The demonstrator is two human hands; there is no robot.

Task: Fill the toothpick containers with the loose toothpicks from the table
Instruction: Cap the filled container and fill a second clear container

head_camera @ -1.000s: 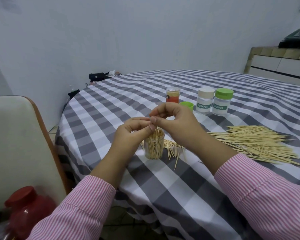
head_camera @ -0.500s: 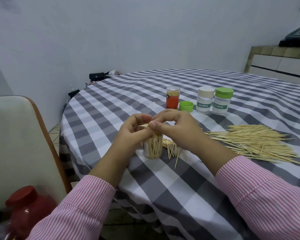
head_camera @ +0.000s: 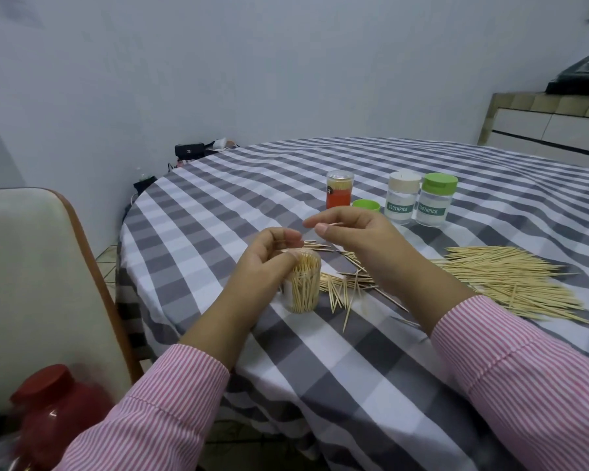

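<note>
A clear open container (head_camera: pixel 305 283), packed with upright toothpicks, stands on the checked tablecloth (head_camera: pixel 245 202) near the table's front left. My left hand (head_camera: pixel 262 266) curls round its left side and rim, the thumb resting on the toothpick tops. Above and to the right, my right hand (head_camera: pixel 351 232) pinches a single toothpick between thumb and forefinger. A small scatter of loose toothpicks (head_camera: pixel 346 287) lies just right of the container. A large pile of toothpicks (head_camera: pixel 514 280) lies further right.
At the back stand an orange container (head_camera: pixel 339 190), a loose green lid (head_camera: pixel 366 205), a white-capped jar (head_camera: pixel 402 198) and a green-capped jar (head_camera: pixel 436 200). A cream chair (head_camera: pixel 31 283) is at the left, a red-lidded jar (head_camera: pixel 55 406) in front of it.
My right hand has lifted up and to the right, away from the container's mouth, with one toothpick in its pinch. My left hand has settled lower around the container.
</note>
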